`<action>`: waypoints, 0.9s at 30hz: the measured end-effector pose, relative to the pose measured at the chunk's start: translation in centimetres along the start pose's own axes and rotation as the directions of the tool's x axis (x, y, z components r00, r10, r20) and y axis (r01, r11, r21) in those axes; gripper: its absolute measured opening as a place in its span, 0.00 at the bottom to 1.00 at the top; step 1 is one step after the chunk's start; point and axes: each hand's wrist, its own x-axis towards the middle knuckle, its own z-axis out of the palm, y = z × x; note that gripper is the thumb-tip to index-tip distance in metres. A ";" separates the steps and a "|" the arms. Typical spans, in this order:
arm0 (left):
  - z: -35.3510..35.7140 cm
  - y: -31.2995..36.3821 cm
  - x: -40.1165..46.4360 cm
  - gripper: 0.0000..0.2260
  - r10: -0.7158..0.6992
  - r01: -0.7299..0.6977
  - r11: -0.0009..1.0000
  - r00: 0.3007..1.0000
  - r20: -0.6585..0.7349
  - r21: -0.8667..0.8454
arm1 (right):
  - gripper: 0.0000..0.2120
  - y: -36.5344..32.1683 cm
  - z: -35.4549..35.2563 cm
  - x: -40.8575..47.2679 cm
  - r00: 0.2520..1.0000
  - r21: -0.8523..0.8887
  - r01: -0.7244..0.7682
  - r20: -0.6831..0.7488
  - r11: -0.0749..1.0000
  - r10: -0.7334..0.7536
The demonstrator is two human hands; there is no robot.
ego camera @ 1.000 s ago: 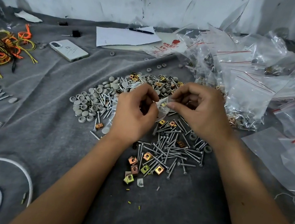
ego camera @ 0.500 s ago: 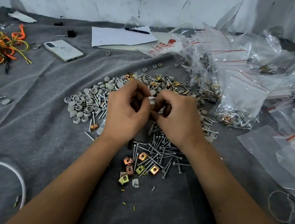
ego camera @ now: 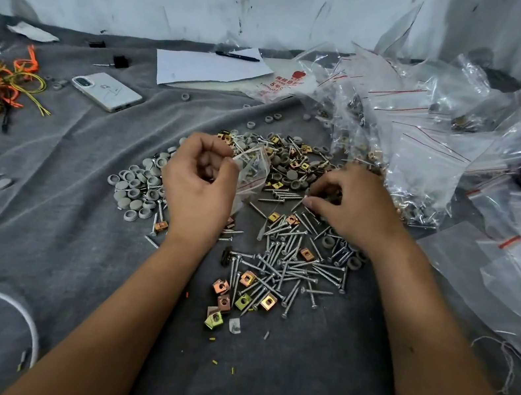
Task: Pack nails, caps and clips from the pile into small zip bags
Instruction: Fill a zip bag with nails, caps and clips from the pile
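Two hands over the pile, left [ego camera: 197, 193] and right [ego camera: 354, 210]. One phone [ego camera: 107, 91], one pen [ego camera: 237, 56], one paper sheet [ego camera: 205, 69]. Five clips [ego camera: 246, 279] at the near edge. Nails [ego camera: 292, 265], grey caps [ego camera: 136, 182] and zip bags [ego camera: 419, 138]: too many to count.

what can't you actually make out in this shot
- Head view: what the right hand picks from the nails; its curled fingers cover it.
- Head view: the count inside the small zip bag held by the left hand; the creased plastic blurs it.
- Head view: the white cable runs off the left edge.
- Head view: the red print on the printed bag is too small to read.
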 end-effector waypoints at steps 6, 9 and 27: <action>0.0 0.3 -0.3 0.05 0.013 -0.016 0.999 0.998 0.069 0.035 | 0.08 -1.8 0.6 0.0 0.998 -0.046 -0.047 0.047 0.998 0.049; 0.1 0.3 -0.4 0.05 0.024 -0.029 0.998 0.995 0.093 0.060 | 0.04 -2.7 1.0 -0.2 0.998 -0.107 -0.039 0.043 0.993 0.044; 0.3 -0.2 -0.4 0.05 0.050 -0.067 0.991 0.987 0.150 0.114 | 0.08 -3.8 0.8 -0.2 0.955 0.184 0.201 -0.254 0.962 -0.151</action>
